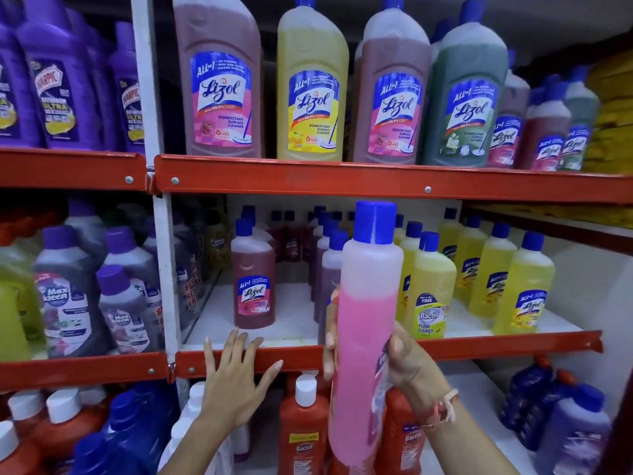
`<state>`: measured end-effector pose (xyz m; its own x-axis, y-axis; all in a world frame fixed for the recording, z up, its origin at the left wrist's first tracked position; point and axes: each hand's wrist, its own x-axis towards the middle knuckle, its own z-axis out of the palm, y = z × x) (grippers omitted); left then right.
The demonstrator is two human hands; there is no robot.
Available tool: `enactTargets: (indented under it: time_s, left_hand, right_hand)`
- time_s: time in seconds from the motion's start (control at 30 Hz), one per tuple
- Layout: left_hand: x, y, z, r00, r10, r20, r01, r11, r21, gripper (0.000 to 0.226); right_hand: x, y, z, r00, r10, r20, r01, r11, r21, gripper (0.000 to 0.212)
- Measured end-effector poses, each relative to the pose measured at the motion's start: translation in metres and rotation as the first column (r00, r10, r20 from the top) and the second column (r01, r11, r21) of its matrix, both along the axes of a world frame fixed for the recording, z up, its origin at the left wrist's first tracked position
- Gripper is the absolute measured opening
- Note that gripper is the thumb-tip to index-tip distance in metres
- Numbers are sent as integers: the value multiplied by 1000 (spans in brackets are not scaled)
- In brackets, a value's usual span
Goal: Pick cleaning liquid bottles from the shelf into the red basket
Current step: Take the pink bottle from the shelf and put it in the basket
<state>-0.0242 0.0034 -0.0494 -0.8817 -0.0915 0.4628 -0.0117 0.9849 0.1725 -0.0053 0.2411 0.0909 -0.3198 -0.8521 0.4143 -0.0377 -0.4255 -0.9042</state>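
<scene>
Already the right hand (407, 365) has its grip wrapped around a tall pink-liquid plastic bottle with a blue cap (366, 337), held clear of the white shelf board with the red front rail (301, 358). Meanwhile the left hand (236, 382) rests spread on that rail, empty. No red basket shows, so dropping it in remains, I judge.

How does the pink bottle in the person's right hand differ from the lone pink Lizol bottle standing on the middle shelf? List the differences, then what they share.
The held pink bottle is gripped in the right hand, off the shelf; the Lizol bottle stands on it untouched. The held bottle's liquid is bright pink, the Lizol bottle's darker rose. The held bottle shows its side, the Lizol bottle its front label. Both have blue caps.
</scene>
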Motion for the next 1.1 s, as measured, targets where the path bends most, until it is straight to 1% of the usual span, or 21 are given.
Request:
enactTargets:
  time_s: [0.07, 0.1, 0.13, 0.17, 0.2, 0.27, 0.3, 0.33, 0.37, 0.43, 0.5, 0.53, 0.6, 0.63, 0.7, 0.77, 0.83, 0.97, 1.03, 1.1]
  left_hand:
    - [6, 10, 14, 1000, 6, -24, -4, 994, 107, 90]
    - [11, 18, 25, 999, -9, -44, 17, 982, 190, 90]
    - [16, 28, 37, 995, -35, -94, 60, 957, 283, 87]
    - [24, 40, 52, 984, -62, -168, 122, 920, 373, 82]
    - [33, 53, 69, 962, -94, -257, 207, 865, 457, 76]
    - [48, 79, 104, 894, -181, -410, 404, 723, 561, 65]
    - [55, 91, 120, 858, -235, -456, 485, 664, 569, 62]
    - [61, 101, 135, 828, -295, -476, 544, 627, 558, 60]
    - [65, 109, 148, 807, -353, -473, 582, 613, 534, 60]
    - [69, 125, 164, 794, -433, -427, 606, 623, 494, 63]
    - [68, 141, 166, 796, -464, -389, 605, 639, 475, 65]
    - [67, 146, 165, 796, -469, -384, 605, 643, 469, 65]
    - [63, 156, 156, 801, -471, -369, 598, 621, 506, 63]
    - [61, 159, 152, 806, -477, -349, 590, 601, 540, 62]
    - [58, 163, 140, 807, -504, -308, 571, 530, 628, 57]
    - [56, 166, 123, 809, -517, -278, 538, 461, 706, 52]
    - [55, 168, 101, 826, -505, -251, 493, 429, 757, 52]
    - [60, 173, 42, 865, -475, -160, 392, 441, 808, 54]
    - [66, 176, 7, 884, -448, -129, 342, 435, 833, 55]
    - [71, 181, -29, 902, -425, -79, 281, 438, 854, 56]
  right_hand:
    - [-7, 12, -1, 993, -97, 64, 96, 995, 17, 69]
    - [-10, 18, -4, 984, -162, 68, 162, 987, 6, 75]
    - [-14, 25, -6, 969, -237, 64, 237, 971, -2, 81]
    - [-18, 32, -9, 949, -309, 57, 311, 950, -16, 83]
    - [-19, 36, -9, 931, -364, 33, 365, 930, -37, 80]
    - [-21, 45, -11, 885, -465, -9, 464, 885, -40, 67]
    - [-22, 50, -13, 859, -512, -17, 511, 859, -35, 64]
    - [-21, 55, -14, 834, -551, -24, 550, 834, -34, 65]
    - [-21, 59, -17, 807, -590, -38, 589, 808, -31, 67]
    - [-19, 66, -22, 756, -651, -67, 652, 758, -14, 69]
    - [-15, 72, -32, 716, -693, -79, 694, 720, -20, 65]
    - [-13, 75, -37, 694, -714, -91, 716, 698, -18, 61]
    - [-5, 82, -48, 657, -745, -111, 750, 662, -2, 52]
    - [-2, 85, -55, 644, -756, -115, 762, 648, 8, 50]
    - [1, 92, -70, 629, -769, -115, 777, 628, 48, 49]
    - [3, 95, -88, 627, -773, -95, 778, 618, 109, 52]
    - [4, 98, -110, 643, -762, -71, 760, 624, 181, 61]
    - [9, 110, -159, 706, -706, -49, 678, 655, 334, 67]
    - [13, 118, -186, 717, -695, -56, 650, 638, 413, 73]
    - [14, 126, -218, 733, -674, -88, 622, 613, 487, 74]
